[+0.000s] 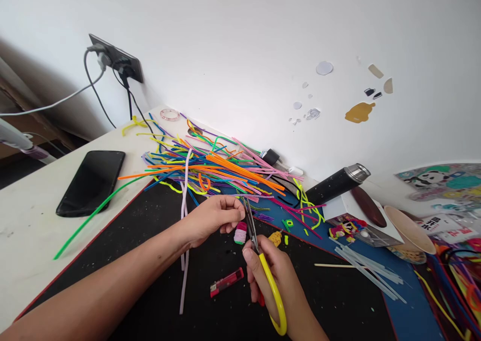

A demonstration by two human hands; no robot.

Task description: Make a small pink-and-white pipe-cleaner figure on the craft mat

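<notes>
Yellow-handled scissors with narrow metal blades (266, 267) stand at the near centre, angled away over a black mat with a red edge line (323, 306). The right hand (280, 268) has its fingers wrapped closely round the handles, and the blades look slightly parted.

Left of the handles lies a translucent pink-red lighter (227, 282). Farther left, long lilac fuzzy stems (184, 286) pass under the left wrist. On the right are a thin pale wooden stick (333, 266) and several translucent whitish rods (370, 271).

The left hand (223, 214) is beside the blade tips, fingers curled, thumb and forefinger close together — whether they pinch something thin, I cannot tell. A small bundle banded in magenta and lilac (240, 233) sits just below it; a lumpy mustard-yellow piece (275, 238) is right of the blades.

Beyond, multicoloured fuzzy stems (225, 168) lie heaped — a black phone (92, 183) to the left, a black cylindrical flask with a silvery cap (334, 184) to the right. Farthest is the white wall (225, 55).
</notes>
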